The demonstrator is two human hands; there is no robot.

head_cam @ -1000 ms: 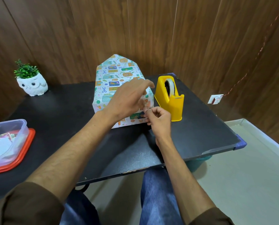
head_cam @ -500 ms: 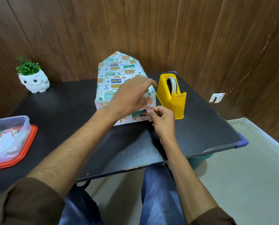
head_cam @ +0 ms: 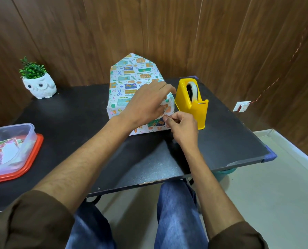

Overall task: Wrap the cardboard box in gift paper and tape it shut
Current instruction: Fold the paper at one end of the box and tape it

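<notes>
Sleeves: dark brown cloth sleeves [head_cam: 33, 218], bunched near both elbows.
Forearms: bare below the sleeves, with dark hair.
Hands: left hand [head_cam: 146, 105] and right hand [head_cam: 183, 128], both bare.
Legs: blue denim jeans [head_cam: 176, 212], faded paler along the thighs.

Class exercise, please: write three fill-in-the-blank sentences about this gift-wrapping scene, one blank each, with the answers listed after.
1. The dispenser to the right of the box is coloured ____.
2. The plant stands in a white pot shaped like an ____.
3. The left hand rests on the box's ____, while the right hand pinches the paper on its near face.

Answers: yellow; owl; top
</notes>
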